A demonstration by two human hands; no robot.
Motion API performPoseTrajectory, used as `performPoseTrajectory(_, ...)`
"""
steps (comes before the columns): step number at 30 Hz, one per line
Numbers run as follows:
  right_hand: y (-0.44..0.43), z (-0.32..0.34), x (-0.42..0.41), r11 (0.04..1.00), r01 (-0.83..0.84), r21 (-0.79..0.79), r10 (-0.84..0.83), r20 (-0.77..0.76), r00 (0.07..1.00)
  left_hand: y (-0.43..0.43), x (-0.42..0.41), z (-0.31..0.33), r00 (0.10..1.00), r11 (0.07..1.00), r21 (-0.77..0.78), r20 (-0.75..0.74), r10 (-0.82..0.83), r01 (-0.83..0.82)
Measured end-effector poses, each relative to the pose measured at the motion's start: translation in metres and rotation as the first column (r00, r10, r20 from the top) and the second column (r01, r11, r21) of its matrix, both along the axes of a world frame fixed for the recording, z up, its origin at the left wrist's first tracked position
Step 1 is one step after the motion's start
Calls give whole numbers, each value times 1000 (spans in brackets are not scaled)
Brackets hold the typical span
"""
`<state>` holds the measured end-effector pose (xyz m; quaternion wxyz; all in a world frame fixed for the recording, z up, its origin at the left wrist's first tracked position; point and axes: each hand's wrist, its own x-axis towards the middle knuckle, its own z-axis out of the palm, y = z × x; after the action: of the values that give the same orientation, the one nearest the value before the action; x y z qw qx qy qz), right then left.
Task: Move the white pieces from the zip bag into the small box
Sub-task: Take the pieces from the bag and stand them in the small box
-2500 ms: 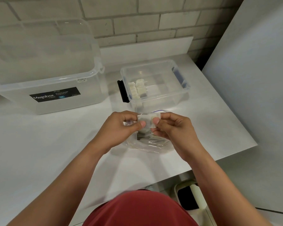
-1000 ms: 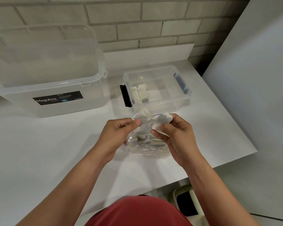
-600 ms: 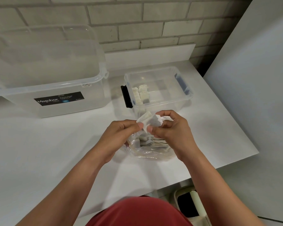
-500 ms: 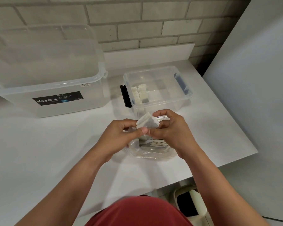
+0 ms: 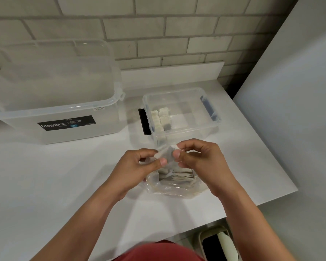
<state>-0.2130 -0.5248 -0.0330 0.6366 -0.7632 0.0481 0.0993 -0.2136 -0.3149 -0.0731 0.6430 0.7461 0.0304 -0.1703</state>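
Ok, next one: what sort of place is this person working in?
Probably a utility or storage corner, home or workshop: a plain white table against a pale brick wall, a clear Megabox storage tub and small box on it, a bin below.

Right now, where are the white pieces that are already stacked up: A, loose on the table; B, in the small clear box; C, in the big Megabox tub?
B: the stacked white pieces stand inside the small clear box, by its left wall near the black latch.
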Motion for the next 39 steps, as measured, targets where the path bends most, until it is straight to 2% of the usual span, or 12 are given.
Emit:
performPoseTrajectory(4, -23, 32, 45, 996, 58, -66, -45, 178, 983, 5, 4, -7, 996, 995, 34, -4, 90, -90)
performPoseTrajectory(8, -30, 31, 132, 943, 18, -333, 74, 261, 962, 7, 9, -13, 982, 979, 78, 2, 189, -189)
performPoseTrajectory(10, -25, 13, 170, 828, -106, -551, 249, 191, 949, 6, 10, -13, 982, 978, 97, -2, 188, -187)
performPoseTrajectory(12, -18, -4, 195, 675, -285, -680, 386, -4, 923, 6, 11, -12, 986, 980, 113, -3, 167, -165)
performPoseTrajectory(14, -11, -17, 209, 580, -457, -674, 463, -190, 866, 6, 13, -10, 989, 980, 134, -2, 148, -146)
performPoseTrajectory(17, -3, -30, 221, 498, -543, -676, 499, -289, 817, 7, 16, -6, 994, 985, 135, -14, 110, -107)
performPoseTrajectory(23, 9, -48, 231, 531, -444, -722, 480, -176, 860, 8, 22, -6, 993, 985, 141, -41, 108, -101)
performPoseTrajectory(30, 7, -52, 229, 457, -396, -796, 454, -175, 874, 6, 27, -4, 998, 983, 176, -33, 61, -55)
performPoseTrajectory(33, -4, -21, 221, 524, -254, -813, 388, -37, 921, 7, 26, -3, 999, 970, 242, 34, 25, -32)
performPoseTrajectory(36, -19, 27, 174, 816, -110, -568, 238, 157, 958, 6, 26, -5, 989, 950, 310, 146, -25, -22)
performPoseTrajectory(37, -21, 40, 150, 895, -161, -416, 240, 147, 960, 6, 26, -6, 981, 939, 344, 186, -51, -16)
performPoseTrajectory(39, -18, 49, 100, 894, -379, -238, 401, 54, 914, 5, 25, -10, 960, 906, 424, 252, -119, 1)
